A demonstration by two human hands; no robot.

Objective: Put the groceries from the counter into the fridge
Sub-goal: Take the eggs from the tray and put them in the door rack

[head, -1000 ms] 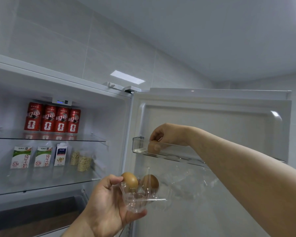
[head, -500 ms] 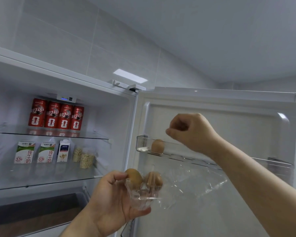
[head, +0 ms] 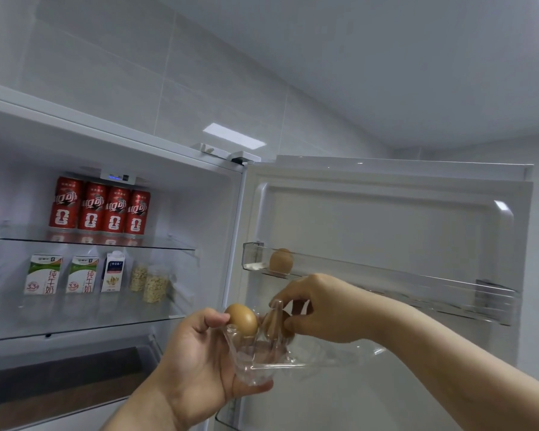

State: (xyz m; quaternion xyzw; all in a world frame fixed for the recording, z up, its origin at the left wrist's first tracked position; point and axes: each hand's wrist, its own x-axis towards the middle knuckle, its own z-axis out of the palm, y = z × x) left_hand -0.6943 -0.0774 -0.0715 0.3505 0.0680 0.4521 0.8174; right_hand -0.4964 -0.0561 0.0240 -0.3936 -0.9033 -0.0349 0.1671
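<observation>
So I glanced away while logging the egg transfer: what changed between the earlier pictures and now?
The right hand let go of the first egg in the door shelf, drew back and came down to the clear carton, where its fingers now pinch the second egg. The left hand holds the carton as before, the third egg still in it; the red cans have not moved.

Only the person's arms make it into shot here. The left grip (head: 196,362) and right grip (head: 327,309) are just plain bare hands, skin on show from knuckles to wrist. The left forearm (head: 143,412) is uncovered all the way down to the bottom edge, and same deal with the right forearm (head: 448,362), bare skin right out to the corner. Rest of the body is out of frame.
</observation>
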